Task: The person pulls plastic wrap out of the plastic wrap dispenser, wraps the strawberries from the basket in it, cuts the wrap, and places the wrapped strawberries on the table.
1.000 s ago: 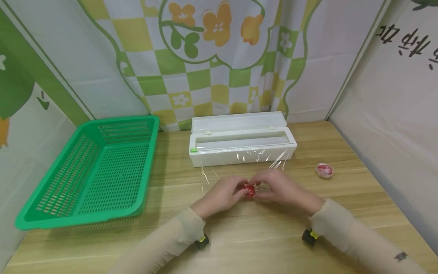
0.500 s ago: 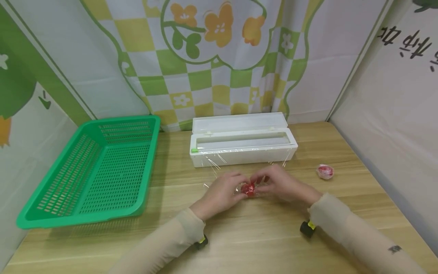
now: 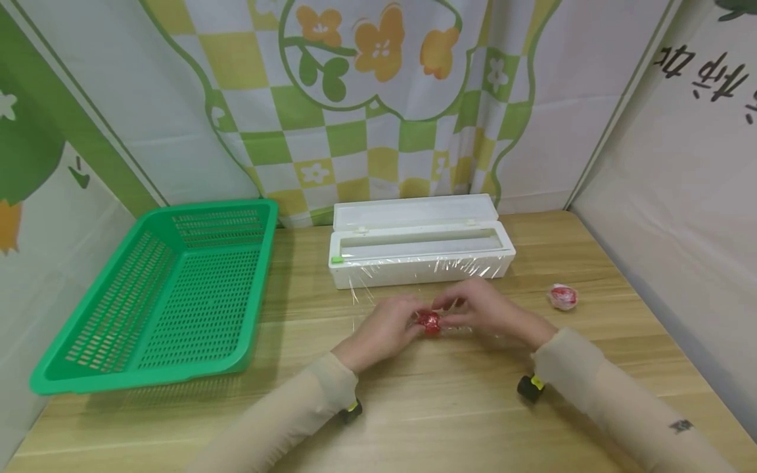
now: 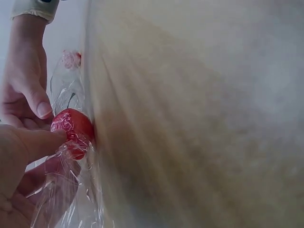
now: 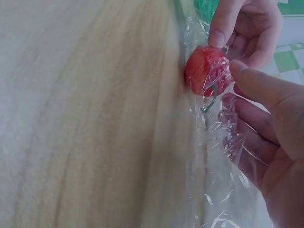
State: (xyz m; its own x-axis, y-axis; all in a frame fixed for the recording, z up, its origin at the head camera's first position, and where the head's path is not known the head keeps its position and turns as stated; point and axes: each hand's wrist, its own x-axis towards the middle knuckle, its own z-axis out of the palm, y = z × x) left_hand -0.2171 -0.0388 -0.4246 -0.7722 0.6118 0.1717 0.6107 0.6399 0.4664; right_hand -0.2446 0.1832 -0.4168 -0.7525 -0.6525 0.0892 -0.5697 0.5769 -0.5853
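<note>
A small red tomato [image 5: 202,71] with a green stem lies on the table, partly wrapped in clear cling film [image 5: 213,175]. In the head view, the left hand [image 3: 387,328] grips the tomato from the left, its thumb pressed on the wrapped skin in the left wrist view. From the right, the right hand [image 3: 481,312] pinches the film close against the tomato, thumb tip at its side and fingers behind the film. The film runs back to a white cling film dispenser [image 3: 422,270], whose lid stands raised. Parts of the fingers are hidden behind the tomato.
A green mesh basket [image 3: 257,295] stands at the left of the wooden table [image 3: 449,420]. Another red item wrapped in film [image 3: 563,297] lies at the right. A checkered curtain [image 3: 378,131] hangs behind the dispenser.
Both hands stay round the tomato while their fingers shift and fold film over it. The right hand has moved slightly away from the person. Creases in the stretched film have changed.
</note>
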